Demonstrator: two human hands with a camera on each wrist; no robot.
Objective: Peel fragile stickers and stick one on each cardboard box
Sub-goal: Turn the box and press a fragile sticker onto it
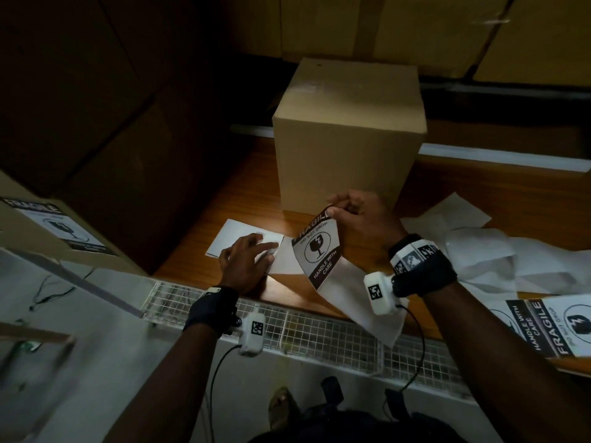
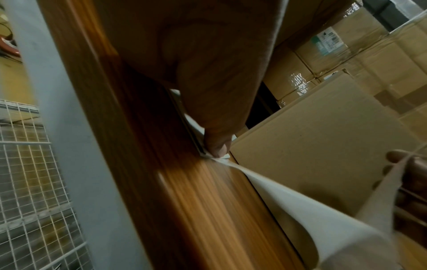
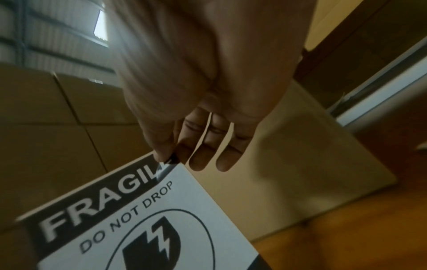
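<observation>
A plain cardboard box (image 1: 348, 135) stands upright on the wooden table (image 1: 224, 199), just beyond my hands. My right hand (image 1: 358, 219) pinches the top corner of a black-and-white FRAGILE sticker (image 1: 318, 249) between thumb and forefinger, lifting it off its white backing sheet (image 1: 351, 302). In the right wrist view the sticker (image 3: 143, 222) hangs below the pinch, the other fingers straight. My left hand (image 1: 246, 260) lies flat, fingers pressing the backing paper (image 1: 236, 238) onto the table; the left wrist view shows the fingertips (image 2: 218, 148) on the paper's edge.
A box bearing a FRAGILE sticker (image 1: 60, 228) sits at the left. Empty white backing sheets (image 1: 479, 247) lie on the right. More FRAGILE stickers (image 1: 553, 324) rest at the table's right front edge. A wire mesh tray (image 1: 319, 334) runs along the near edge. Stacked cartons (image 1: 415, 30) stand behind.
</observation>
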